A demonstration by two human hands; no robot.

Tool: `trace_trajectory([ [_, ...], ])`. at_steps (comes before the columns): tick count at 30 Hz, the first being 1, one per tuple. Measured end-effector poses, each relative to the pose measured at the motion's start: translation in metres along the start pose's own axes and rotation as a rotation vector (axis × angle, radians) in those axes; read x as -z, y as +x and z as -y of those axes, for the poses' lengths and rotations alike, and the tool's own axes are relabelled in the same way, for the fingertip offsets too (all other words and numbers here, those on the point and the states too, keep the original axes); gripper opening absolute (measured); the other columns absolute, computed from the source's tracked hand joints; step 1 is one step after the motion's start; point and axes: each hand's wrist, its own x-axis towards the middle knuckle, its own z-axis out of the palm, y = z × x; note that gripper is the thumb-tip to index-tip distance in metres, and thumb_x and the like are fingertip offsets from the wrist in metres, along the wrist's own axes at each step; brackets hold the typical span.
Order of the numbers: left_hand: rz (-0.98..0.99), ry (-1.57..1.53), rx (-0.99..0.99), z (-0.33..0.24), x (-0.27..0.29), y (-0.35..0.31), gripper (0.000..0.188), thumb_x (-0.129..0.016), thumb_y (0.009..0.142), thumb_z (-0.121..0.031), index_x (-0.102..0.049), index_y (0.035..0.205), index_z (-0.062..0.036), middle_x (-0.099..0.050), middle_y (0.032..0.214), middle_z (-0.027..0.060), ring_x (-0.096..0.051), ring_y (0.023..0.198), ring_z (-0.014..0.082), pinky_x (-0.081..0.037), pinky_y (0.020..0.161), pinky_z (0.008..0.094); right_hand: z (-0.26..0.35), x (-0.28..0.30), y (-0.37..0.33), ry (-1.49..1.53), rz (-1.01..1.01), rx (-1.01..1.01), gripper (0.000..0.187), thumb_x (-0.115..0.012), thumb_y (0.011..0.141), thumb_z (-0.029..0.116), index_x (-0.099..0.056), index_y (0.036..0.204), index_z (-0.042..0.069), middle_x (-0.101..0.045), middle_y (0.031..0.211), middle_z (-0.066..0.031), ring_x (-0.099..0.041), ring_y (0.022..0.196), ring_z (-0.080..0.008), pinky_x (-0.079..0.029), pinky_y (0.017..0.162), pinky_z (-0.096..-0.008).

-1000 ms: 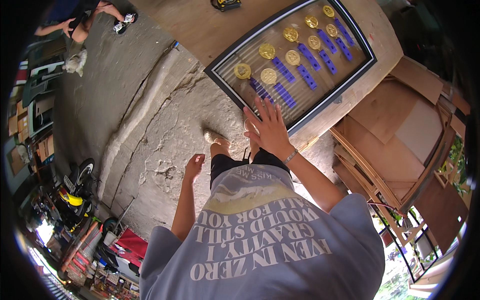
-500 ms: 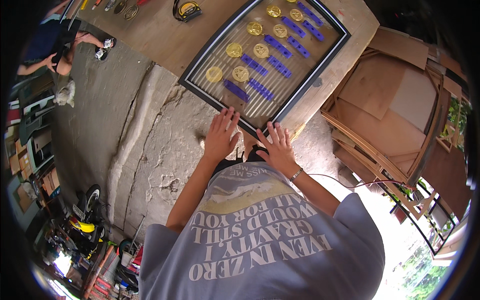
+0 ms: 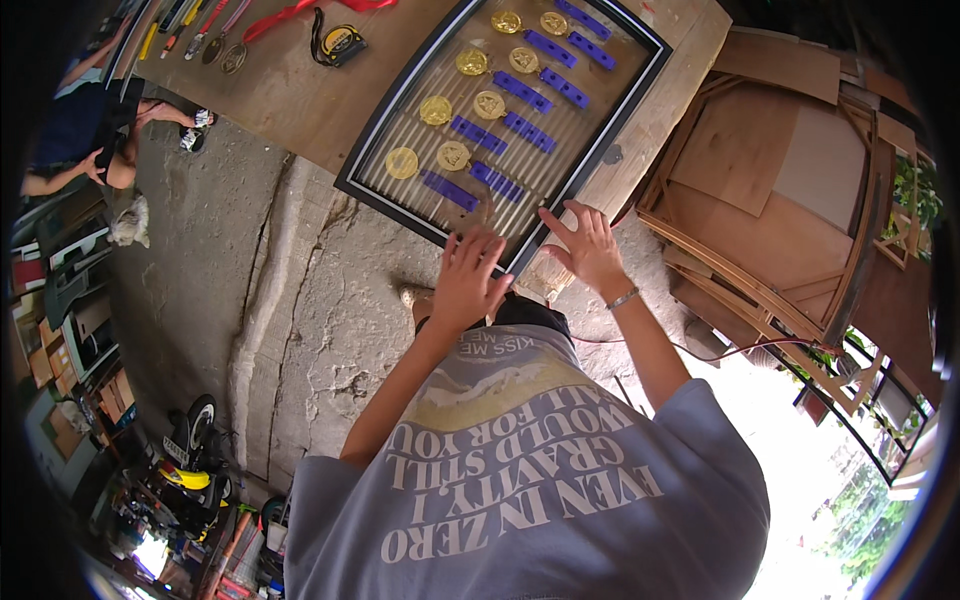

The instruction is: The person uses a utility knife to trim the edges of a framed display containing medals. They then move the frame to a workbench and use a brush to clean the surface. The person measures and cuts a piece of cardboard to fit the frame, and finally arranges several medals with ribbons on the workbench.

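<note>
A black-rimmed display frame (image 3: 415, 232) lies on a wooden table (image 3: 270, 110). Behind its clear, reflecting front sit several gold medals (image 3: 435, 110), each with a short purple ribbon (image 3: 478, 135). My left hand (image 3: 468, 278) rests at the frame's near edge by the near corner, palm down, fingers stretched out. At the right edge, a little beyond that corner, my right hand (image 3: 590, 250) has its fingers spread, the thumb side nearest the rim. Neither hand holds anything. Whether the right fingers touch the rim or hover just beside it, I cannot tell.
Left of the frame lie a black-and-yellow tape measure (image 3: 340, 42), a red ribbon (image 3: 290, 14) and loose medals (image 3: 233, 58). A person (image 3: 95, 125) sits at the far left, near a pale dog (image 3: 130, 222). Wooden panels (image 3: 750, 160) stand at right; a motorbike (image 3: 195, 440) is lower left.
My right hand has moved right and away from me, from the near corner to the frame's right edge. My left hand has shifted right along the near edge. The whole view has turned slightly.
</note>
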Motion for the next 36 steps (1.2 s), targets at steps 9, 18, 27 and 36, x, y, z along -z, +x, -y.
trace_trajectory([
  [9, 0.007, -0.008, 0.027, -0.025, -0.027, 0.017, 0.056, -0.074, 0.083, -0.03, -0.055, 0.131, -0.0071, -0.051, 0.131, 0.0113, -0.041, 0.136, 0.0338, -0.027, 0.116, 0.0586, -0.024, 0.004, 0.021, 0.076, 0.024, 0.365, 0.032, -0.065, 0.091, 0.029, -0.064, 0.122, 0.022, -0.055, 0.123, -0.0096, -0.053, 0.115, -0.0285, -0.043, 0.101, -0.0417],
  [18, -0.032, -0.003, 0.016, -0.025, -0.032, 0.013, 0.053, -0.071, 0.086, -0.027, -0.056, 0.132, -0.0064, -0.051, 0.131, 0.0128, -0.041, 0.135, 0.0361, -0.028, 0.116, 0.0577, -0.021, 0.006, 0.021, -0.003, 0.061, 0.401, 0.033, -0.07, 0.088, 0.026, -0.065, 0.12, 0.023, -0.056, 0.121, -0.0112, -0.053, 0.113, -0.0286, -0.043, 0.098, -0.0424],
  [27, -0.01, -0.017, -0.016, -0.024, -0.019, 0.006, 0.056, -0.07, 0.086, -0.027, -0.054, 0.135, -0.0065, -0.048, 0.138, 0.0152, -0.041, 0.136, 0.0375, -0.029, 0.115, 0.0573, -0.05, 0.036, 0.043, -0.063, 0.17, 0.327, 0.031, -0.062, 0.093, 0.029, -0.063, 0.124, 0.024, -0.056, 0.128, -0.0094, -0.051, 0.118, -0.0271, -0.041, 0.1, -0.0399],
  [36, -0.191, -0.031, 0.153, -0.003, 0.034, -0.03, 0.043, -0.071, 0.086, -0.016, -0.061, 0.127, -0.0075, -0.052, 0.137, 0.0151, -0.047, 0.131, 0.0387, -0.037, 0.108, 0.0533, -0.073, 0.044, 0.057, -0.07, 0.13, 0.333, 0.027, -0.06, 0.095, 0.028, -0.063, 0.121, 0.018, -0.055, 0.125, -0.0122, -0.05, 0.118, -0.0287, -0.04, 0.098, -0.0409],
])
